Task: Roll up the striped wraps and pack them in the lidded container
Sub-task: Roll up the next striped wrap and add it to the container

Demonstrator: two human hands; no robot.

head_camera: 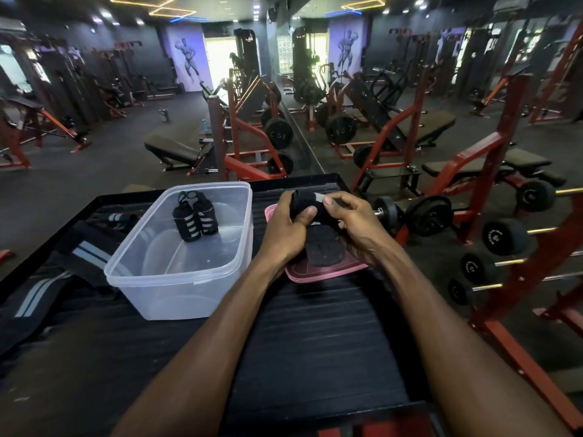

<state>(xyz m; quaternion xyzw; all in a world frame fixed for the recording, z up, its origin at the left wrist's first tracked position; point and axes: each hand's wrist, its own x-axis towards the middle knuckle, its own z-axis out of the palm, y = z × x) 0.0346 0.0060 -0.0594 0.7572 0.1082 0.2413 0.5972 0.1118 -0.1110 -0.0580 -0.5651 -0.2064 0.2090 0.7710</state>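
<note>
Black ribbed surface (pixel 315 326) carries a clear plastic lidless container (pixel 176 279) w/ two rolled black-and-grey striped wraps (pixel 194 217) inside, far end. Unrolled striped wraps (pixel 47 288) lie left of it. Pink lid (pixel 321 274) sits just right. Above lid, left hand (pixel 288 228) & right hand (pixel 353 225) both grip a black wrap (pixel 307 205), fingers curled round it.

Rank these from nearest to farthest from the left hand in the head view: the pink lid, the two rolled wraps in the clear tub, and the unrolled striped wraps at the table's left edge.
From the left hand:
1. Pink plastic lid, directly under and beside the hand, on the black table.
2. Two rolled black striped wraps, to the left, inside the clear plastic container.
3. Unrolled black wraps with grey stripes, far left, beyond the container.
</note>
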